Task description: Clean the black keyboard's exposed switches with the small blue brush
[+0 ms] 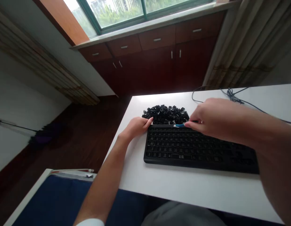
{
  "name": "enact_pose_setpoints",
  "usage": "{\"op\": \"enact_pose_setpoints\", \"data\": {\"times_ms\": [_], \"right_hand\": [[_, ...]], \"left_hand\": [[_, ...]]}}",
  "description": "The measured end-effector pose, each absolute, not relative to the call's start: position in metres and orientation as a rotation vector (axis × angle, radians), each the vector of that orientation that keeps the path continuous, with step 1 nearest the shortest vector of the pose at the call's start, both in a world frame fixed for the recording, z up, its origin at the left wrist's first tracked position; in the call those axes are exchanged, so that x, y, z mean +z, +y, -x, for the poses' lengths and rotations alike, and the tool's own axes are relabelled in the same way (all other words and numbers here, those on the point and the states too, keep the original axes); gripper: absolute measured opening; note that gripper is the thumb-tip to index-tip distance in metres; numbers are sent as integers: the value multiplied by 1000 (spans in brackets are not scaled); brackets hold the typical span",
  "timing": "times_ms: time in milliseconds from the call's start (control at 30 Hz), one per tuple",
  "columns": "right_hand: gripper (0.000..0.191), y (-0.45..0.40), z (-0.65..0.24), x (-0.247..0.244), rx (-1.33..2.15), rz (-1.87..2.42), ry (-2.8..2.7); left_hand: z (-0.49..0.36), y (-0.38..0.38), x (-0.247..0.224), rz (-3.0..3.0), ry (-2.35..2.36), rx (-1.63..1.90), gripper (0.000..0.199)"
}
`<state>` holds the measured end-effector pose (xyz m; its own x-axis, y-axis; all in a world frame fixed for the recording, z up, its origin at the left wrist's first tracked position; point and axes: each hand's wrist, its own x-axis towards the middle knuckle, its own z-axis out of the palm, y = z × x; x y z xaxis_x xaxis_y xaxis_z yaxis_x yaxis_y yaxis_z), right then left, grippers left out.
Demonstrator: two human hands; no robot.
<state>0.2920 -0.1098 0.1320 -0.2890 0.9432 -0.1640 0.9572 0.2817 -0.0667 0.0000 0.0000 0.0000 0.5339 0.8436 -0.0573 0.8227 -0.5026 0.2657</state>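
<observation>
A black keyboard (180, 147) with its keycaps off lies on the white table, its rows of bare key sockets showing. My left hand (138, 125) grips the keyboard's far left corner, thumb along the edge. Pinched in my right hand (197, 116) is a blue toothbrush (179, 125), its white bristle end at the keyboard's far edge. My right hand and forearm cover part of the keyboard's right side. Just beyond the far edge, between my hands, is a heap of loose black keycaps (165, 113).
A black cable (232, 94) lies coiled on the white table (145, 179) at the far right. A blue-covered bed (58, 201) adjoins at lower left. Dark red cabinets (157, 69) stand under the window, and a mop (42, 136) lies on the floor at left.
</observation>
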Motion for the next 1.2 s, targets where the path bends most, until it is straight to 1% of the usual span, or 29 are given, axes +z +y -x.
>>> {"op": "enact_pose_setpoints", "data": {"times_ms": [133,233,300,400,533,800,967,1133,1200], "right_hand": [[30,-126,-316,115,-148,-1794,2465],[27,-135,-319,106,-56,-1777,2496],[27,-136,-314,104,-50,-1771,2556],[27,-134,-304,105,-134,-1781,2615],[32,-131,-294,107,-209,-1814,2665],[35,-133,-295,103,-16,-1868,2625],[36,-136,-290,100,-153,-1751,2682],[31,-134,-285,99,-405,-1496,2924],[29,-134,-286,100,-396,-1488,2917]], "left_hand": [[3,2,-2,-2513,1391,137,69],[3,2,-3,-2517,1382,165,69],[3,2,-3,-2518,1382,165,70],[2,2,-1,-2518,1395,147,70],[1,1,0,-2520,1406,124,69],[3,2,0,-2509,1403,126,69],[3,1,1,-2518,1401,123,69],[2,0,1,-2525,1403,128,70],[2,0,1,-2521,1403,131,70]]}}
